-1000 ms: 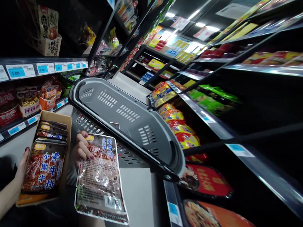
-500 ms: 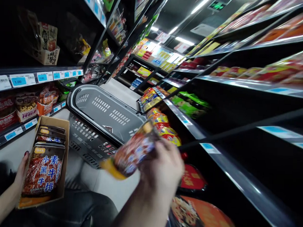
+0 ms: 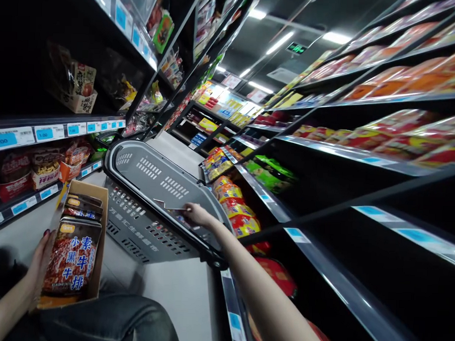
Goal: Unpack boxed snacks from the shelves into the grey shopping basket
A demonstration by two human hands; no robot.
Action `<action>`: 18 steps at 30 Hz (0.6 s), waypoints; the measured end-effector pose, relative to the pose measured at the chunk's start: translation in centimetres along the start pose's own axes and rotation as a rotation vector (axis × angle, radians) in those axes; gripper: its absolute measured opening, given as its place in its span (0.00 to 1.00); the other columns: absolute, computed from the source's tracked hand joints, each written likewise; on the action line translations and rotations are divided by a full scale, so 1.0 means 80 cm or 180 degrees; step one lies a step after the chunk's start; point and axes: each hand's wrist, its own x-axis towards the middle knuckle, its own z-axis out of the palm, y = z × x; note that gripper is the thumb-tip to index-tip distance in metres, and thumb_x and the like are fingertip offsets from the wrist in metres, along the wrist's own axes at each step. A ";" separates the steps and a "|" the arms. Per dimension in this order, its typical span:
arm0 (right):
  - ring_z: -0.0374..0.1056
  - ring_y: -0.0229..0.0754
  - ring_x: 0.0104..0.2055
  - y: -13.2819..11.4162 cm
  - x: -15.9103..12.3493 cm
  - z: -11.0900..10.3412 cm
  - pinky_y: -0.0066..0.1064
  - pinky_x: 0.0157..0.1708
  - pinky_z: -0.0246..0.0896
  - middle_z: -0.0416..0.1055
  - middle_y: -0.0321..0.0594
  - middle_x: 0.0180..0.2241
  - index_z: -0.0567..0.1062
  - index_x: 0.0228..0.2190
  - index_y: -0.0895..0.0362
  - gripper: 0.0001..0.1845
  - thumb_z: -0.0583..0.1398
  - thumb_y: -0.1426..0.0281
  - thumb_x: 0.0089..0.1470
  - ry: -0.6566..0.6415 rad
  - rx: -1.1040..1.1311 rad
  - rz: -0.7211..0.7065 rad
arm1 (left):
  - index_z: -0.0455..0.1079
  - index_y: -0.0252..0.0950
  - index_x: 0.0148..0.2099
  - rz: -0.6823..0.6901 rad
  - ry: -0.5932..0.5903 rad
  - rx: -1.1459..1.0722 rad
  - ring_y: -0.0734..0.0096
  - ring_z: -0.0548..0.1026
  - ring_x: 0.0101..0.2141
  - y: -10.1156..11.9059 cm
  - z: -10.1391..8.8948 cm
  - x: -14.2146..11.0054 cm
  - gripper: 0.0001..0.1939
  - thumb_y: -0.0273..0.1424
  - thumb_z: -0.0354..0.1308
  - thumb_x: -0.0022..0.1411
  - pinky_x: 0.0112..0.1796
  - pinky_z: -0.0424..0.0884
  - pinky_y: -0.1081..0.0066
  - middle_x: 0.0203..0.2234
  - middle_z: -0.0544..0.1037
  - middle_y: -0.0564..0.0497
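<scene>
A thin packet (image 3: 175,208), seen almost edge-on, is inside the mouth of the grey basket (image 3: 132,227), below the level of its far rim. The right hand (image 3: 197,215) reaches in from the near right, its fingers together and pinched on the packet's right end. Small items show through the slots of the near wall (too broken up to make out).

On the near left, a cardboard carton (image 3: 103,231) tilts beside the person's knee (image 3: 143,319). Dark packets (image 3: 75,257) with blue-and-white lettering stand in it, one behind another. The left hand (image 3: 41,256) is clamped on the carton's left side, thumb along the edge; its other fingers are hidden.

The basket stands on the pale floor (image 3: 178,288) between two shelf rows. To the left, price labels (image 3: 74,129) line a shelf edge above tub-shaped snacks (image 3: 74,161). To the right are red-and-yellow packs (image 3: 235,208) and, farther up, green packs (image 3: 271,173). Far off, a green sign (image 3: 296,48) glows beneath the ceiling.
</scene>
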 end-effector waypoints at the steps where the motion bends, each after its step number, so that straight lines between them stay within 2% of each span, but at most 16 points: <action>1: 0.63 0.30 0.22 -0.002 -0.001 0.006 0.26 0.26 0.63 0.67 0.31 0.22 0.70 0.25 0.61 0.12 0.59 0.66 0.56 -0.0155 -0.0036 0.0013 | 0.51 0.37 0.65 0.0042 0.0111 0.0110 0.55 0.72 0.50 -0.001 0.004 -0.002 0.28 0.35 0.46 0.64 0.55 0.60 0.52 0.47 0.77 0.44; 3: 0.64 0.32 0.22 -0.007 0.000 0.004 0.27 0.27 0.63 0.67 0.32 0.21 0.71 0.24 0.61 0.12 0.59 0.67 0.55 -0.0259 -0.0061 0.0000 | 0.54 0.35 0.64 0.0011 0.0216 0.0236 0.52 0.72 0.51 -0.003 0.011 -0.006 0.28 0.38 0.47 0.63 0.54 0.59 0.49 0.47 0.77 0.42; 6: 0.68 0.39 0.27 -0.027 -0.002 -0.028 0.32 0.32 0.63 0.70 0.39 0.22 0.71 0.24 0.59 0.07 0.59 0.72 0.52 -0.0001 0.0045 -0.0204 | 0.57 0.33 0.62 -0.0267 0.0101 0.0114 0.49 0.72 0.50 -0.006 0.015 -0.007 0.31 0.43 0.50 0.61 0.54 0.60 0.48 0.46 0.77 0.40; 8: 0.69 0.41 0.31 -0.053 -0.023 -0.049 0.33 0.35 0.62 0.73 0.44 0.29 0.71 0.29 0.58 0.05 0.55 0.72 0.54 0.0225 0.0258 -0.0474 | 0.58 0.31 0.62 -0.0394 0.0026 -0.0006 0.48 0.72 0.50 -0.006 0.014 -0.007 0.32 0.44 0.51 0.60 0.54 0.60 0.48 0.45 0.78 0.38; 10: 0.69 0.40 0.33 -0.092 -0.066 -0.055 0.31 0.35 0.62 0.73 0.41 0.35 0.71 0.36 0.55 0.09 0.52 0.68 0.57 0.0325 0.0619 -0.0948 | 0.58 0.29 0.61 -0.0490 -0.0064 -0.0081 0.48 0.71 0.51 -0.006 0.013 -0.006 0.33 0.45 0.51 0.59 0.54 0.59 0.48 0.43 0.79 0.38; 12: 0.67 0.41 0.31 -0.139 -0.122 -0.042 0.33 0.32 0.61 0.72 0.39 0.30 0.72 0.33 0.54 0.08 0.55 0.65 0.55 0.0253 0.1185 -0.2005 | 0.61 0.28 0.59 -0.0568 -0.0201 -0.0120 0.47 0.71 0.51 -0.006 0.012 -0.005 0.34 0.47 0.50 0.59 0.55 0.58 0.47 0.42 0.79 0.38; 14: 0.66 0.44 0.35 -0.186 -0.174 -0.015 0.35 0.35 0.59 0.72 0.40 0.31 0.73 0.33 0.52 0.05 0.60 0.65 0.53 -0.0227 0.0996 -0.3017 | 0.66 0.27 0.56 -0.0561 -0.0399 -0.0176 0.46 0.71 0.51 -0.006 0.011 -0.004 0.33 0.48 0.50 0.58 0.56 0.56 0.47 0.42 0.79 0.37; 16: 0.63 0.48 0.39 -0.225 -0.205 0.016 0.39 0.37 0.56 0.72 0.42 0.35 0.73 0.34 0.53 0.09 0.64 0.67 0.48 -0.0302 0.0509 -0.3330 | 0.70 0.28 0.51 -0.0396 -0.0499 -0.0234 0.47 0.71 0.51 -0.007 0.009 -0.002 0.29 0.47 0.51 0.58 0.57 0.55 0.49 0.41 0.79 0.38; 18: 0.61 0.50 0.40 -0.250 -0.214 0.042 0.40 0.37 0.51 0.71 0.44 0.36 0.72 0.33 0.54 0.12 0.67 0.69 0.44 -0.0159 0.0129 -0.3303 | 0.72 0.28 0.48 -0.0228 -0.0491 -0.0288 0.48 0.71 0.50 -0.009 0.009 0.001 0.26 0.45 0.51 0.59 0.57 0.55 0.51 0.40 0.80 0.39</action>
